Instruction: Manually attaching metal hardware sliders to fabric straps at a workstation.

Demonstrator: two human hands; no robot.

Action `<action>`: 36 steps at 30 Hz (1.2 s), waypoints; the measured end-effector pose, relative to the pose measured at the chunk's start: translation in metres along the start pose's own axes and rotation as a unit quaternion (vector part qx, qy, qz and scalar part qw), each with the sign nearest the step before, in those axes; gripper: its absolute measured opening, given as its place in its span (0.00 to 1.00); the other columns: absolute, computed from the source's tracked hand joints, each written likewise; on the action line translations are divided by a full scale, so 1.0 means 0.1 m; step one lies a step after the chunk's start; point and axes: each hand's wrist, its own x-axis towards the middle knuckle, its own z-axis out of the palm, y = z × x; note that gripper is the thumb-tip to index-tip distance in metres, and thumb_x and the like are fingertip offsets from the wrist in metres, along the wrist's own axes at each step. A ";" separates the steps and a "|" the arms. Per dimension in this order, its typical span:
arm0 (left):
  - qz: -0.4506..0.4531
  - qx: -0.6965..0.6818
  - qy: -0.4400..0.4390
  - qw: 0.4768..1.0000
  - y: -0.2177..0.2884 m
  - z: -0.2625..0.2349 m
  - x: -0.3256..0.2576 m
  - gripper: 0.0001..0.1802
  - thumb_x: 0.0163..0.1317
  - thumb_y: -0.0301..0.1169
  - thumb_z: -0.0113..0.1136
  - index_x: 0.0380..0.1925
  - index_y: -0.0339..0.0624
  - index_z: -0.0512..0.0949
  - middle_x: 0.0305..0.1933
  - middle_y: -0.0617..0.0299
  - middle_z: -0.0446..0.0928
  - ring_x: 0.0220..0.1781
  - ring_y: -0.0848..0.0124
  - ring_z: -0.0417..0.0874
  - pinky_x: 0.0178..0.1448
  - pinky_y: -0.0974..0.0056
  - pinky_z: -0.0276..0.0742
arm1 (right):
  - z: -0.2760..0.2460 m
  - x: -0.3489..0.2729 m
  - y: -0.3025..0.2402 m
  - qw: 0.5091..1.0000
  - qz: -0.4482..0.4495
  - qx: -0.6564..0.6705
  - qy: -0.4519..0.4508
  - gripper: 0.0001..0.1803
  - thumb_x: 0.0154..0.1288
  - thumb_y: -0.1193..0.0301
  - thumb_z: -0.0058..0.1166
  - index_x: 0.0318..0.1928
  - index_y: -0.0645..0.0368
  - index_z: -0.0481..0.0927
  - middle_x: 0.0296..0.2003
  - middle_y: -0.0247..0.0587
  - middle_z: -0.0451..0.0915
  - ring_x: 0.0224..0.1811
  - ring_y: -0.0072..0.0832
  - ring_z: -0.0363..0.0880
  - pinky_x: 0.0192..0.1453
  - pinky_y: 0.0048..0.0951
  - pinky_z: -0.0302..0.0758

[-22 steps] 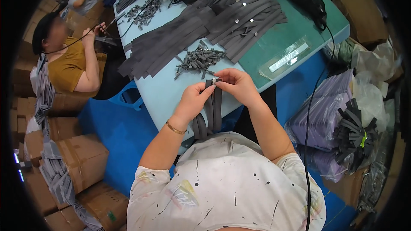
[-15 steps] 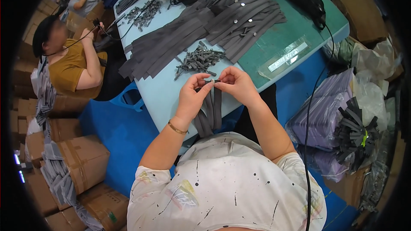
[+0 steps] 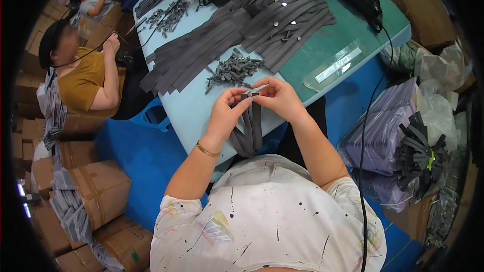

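A: Both your hands are pinched together on the top of that grey strap [image 3: 250, 126], left hand [image 3: 228, 112] and right hand [image 3: 279, 98] meeting at a small dark clip [image 3: 251, 94]. The strap hangs doubled over the near edge of the worktop [image 3: 186, 111], down toward your lap.

B: So what can go wrong for you there?

A: Most of the strap's length hangs free. If either pinch slackens, I judge its weight will drag it off the near edge and the clip goes with it, down between you and the table.

B: And farther out?

A: Just beyond your fingertips lies the heap of small grey clips [image 3: 233, 68]. Brush it with a knuckle and pieces may scatter toward the edge. Past that, the spread of grey straps [image 3: 242, 30] fans across the middle; snag one and the sorted rows shift.

B: Anything at the far side?

A: A black cable [image 3: 370, 116] drops off the right edge beside your elbow. Your right arm could hook it.
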 end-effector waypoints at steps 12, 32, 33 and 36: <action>-0.092 0.090 -0.078 0.989 0.02 -0.08 -0.04 0.10 0.62 0.32 0.56 0.32 0.34 0.79 0.25 0.74 0.71 0.28 0.85 0.65 0.30 0.75 0.61 | 0.00 -0.01 0.00 1.000 0.015 0.007 0.004 0.14 0.57 0.79 0.57 0.45 0.61 0.81 0.33 0.31 0.80 0.33 0.13 0.75 0.38 0.15 0.71; 0.003 0.131 -0.059 0.990 -0.25 -0.13 0.00 0.11 0.62 0.33 0.54 0.27 0.34 0.75 0.19 0.68 0.69 0.23 0.82 0.64 0.26 0.71 0.62 | 0.03 -0.02 0.00 0.999 0.000 -0.031 -0.017 0.13 0.57 0.79 0.57 0.44 0.63 0.80 0.35 0.33 0.81 0.37 0.15 0.76 0.40 0.15 0.71; 0.003 0.126 -0.054 0.991 -0.24 -0.12 0.00 0.11 0.62 0.33 0.54 0.27 0.34 0.75 0.19 0.68 0.69 0.23 0.82 0.64 0.26 0.71 0.62 | 0.02 -0.02 0.01 0.999 0.005 -0.032 -0.013 0.12 0.57 0.79 0.57 0.44 0.63 0.80 0.35 0.33 0.81 0.37 0.15 0.76 0.40 0.15 0.72; -0.012 0.122 -0.057 0.991 -0.21 -0.11 -0.01 0.12 0.62 0.32 0.53 0.25 0.34 0.74 0.19 0.69 0.69 0.23 0.82 0.63 0.25 0.70 0.62 | 0.05 -0.02 0.01 1.000 0.005 -0.025 -0.009 0.12 0.57 0.80 0.58 0.43 0.64 0.80 0.35 0.33 0.81 0.36 0.16 0.77 0.41 0.16 0.72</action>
